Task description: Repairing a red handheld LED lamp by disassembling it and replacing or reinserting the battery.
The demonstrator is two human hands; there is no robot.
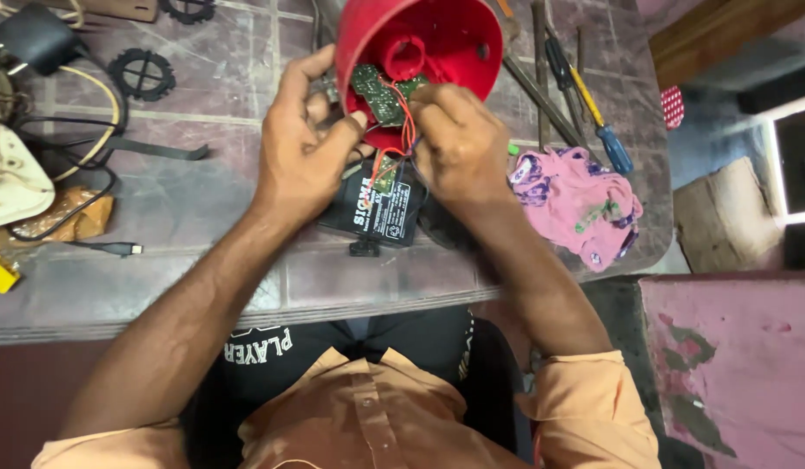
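While the person leans over a tiled worktop (159, 287), both bare hands meet at a red plastic housing (437, 39), which lies on its side with its open mouth facing the person. The left hand (302, 152) grips the near rim of the housing, thumb pressed onto a small green circuit board (378, 94) that sits partly out of the opening. The right hand (459, 143) is closed in a pinch on the red wires (406, 117) running from that board, just right of the thumb.

Directly below the housing, touching the heels of both hands, lies a black rectangular battery (380, 213); the wires drop toward its top edge, though the joint itself is hidden by the fingers.

To the right of the housing a crumpled pink cloth (576, 200) rests on the worktop, and beyond it a screwdriver with a blue and yellow handle (598, 122) lies among other long tools. To the left of the housing sit two black toothed rings (143, 74) and a tangle of black cable (63, 165).

The work seems to be at the wiring stage, with board and leads being handled at the housing mouth. Any further move there would call for a steady hold on the housing and a light touch, since the thin leads could pull loose.
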